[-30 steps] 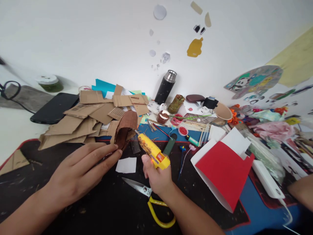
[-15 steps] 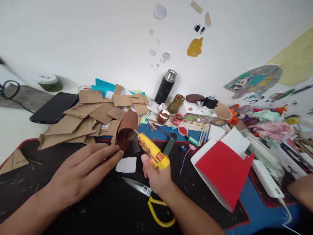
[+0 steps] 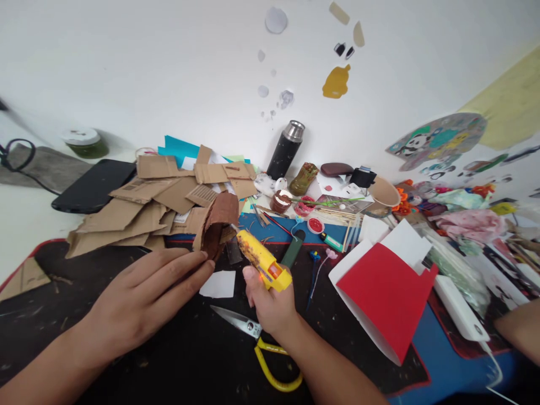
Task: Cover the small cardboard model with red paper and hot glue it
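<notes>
A curved, brown-painted cardboard piece [image 3: 223, 214] stands over the dark mat, arched with its hollow side towards me. My left hand [image 3: 147, 295] grips its lower end, the fingers stretched along it and pressed together; the thumb is hidden. In my right hand [image 3: 270, 298] is a yellow hot glue gun [image 3: 264, 259], marked with brown smears and showing a small orange light. Its nozzle points up and left, at the right edge of the brown piece. Beneath my right hand lie scissors [image 3: 253, 329] with yellow handles. A white paper scrap [image 3: 217, 284] rests between my hands.
Cardboard pieces [image 3: 122, 216] are heaped at the back left beside a black case [image 3: 93, 185]. A dark flask [image 3: 287, 149] leans near paint pots [image 3: 280, 201]. Red card [image 3: 388, 298] lies to the right. Another person's arm [image 3: 518, 329] shows at the right edge.
The brown cardboard piece and my left hand have shifted very slightly to the right. My right hand and the glue gun are almost unchanged.
</notes>
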### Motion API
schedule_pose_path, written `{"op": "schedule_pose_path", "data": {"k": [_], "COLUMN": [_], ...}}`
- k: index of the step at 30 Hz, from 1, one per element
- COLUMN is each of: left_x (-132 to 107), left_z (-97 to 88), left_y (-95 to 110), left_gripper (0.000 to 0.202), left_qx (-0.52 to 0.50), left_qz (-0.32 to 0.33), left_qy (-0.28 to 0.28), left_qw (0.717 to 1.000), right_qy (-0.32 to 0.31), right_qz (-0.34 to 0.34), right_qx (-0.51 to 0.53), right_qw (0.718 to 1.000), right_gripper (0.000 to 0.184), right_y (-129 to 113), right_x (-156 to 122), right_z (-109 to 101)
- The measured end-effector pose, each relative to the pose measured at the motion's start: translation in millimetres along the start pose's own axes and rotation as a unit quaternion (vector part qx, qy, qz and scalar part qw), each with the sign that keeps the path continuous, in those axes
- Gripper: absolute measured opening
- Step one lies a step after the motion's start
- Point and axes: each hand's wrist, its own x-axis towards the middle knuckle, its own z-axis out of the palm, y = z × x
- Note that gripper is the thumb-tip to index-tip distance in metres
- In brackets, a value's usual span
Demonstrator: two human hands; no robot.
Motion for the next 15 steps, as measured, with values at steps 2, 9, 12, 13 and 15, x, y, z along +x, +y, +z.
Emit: {"op": "schedule_pose_path", "data": {"k": [2,9,12,13,15], "left_x": [0.6,1.4,1.1,1.0,1.2], "left_z": [-0.5,1.8,3.5,4.0,4.6], "left_y": [0.3,-0.7,-1.4,-1.6,-1.4], "left_gripper": [0.043,0.043,0.044,0.044,0.045], "left_qx": [-0.002,-0.015,-0.010,-0.007,-0.005], "left_qz": [0.005,0.006,0.011,0.014,0.016], "left_qy": [0.006,0.012,0.018,0.021,0.025], "left_qw": [1.000,1.000,1.000,1.000,1.000], "right_qy": [-0.003,-0.005,-0.005,-0.005,-0.005], "right_qz": [0.004,0.003,0.002,0.002,0.001], "right_qx": [-0.006,0.004,0.002,0.001,-0.001], "right_qw": [1.000,1.000,1.000,1.000,1.000], "right_gripper": [0.065,0.065,0.064,0.064,0.064], "right_y": [-0.2,-2.1,-2.3,-2.2,-1.8], "right_x": [-0.1,0.1,0.3,0.4,0.4], "right_z": [-0.2,0.2,0.8,0.8,0.9]}}
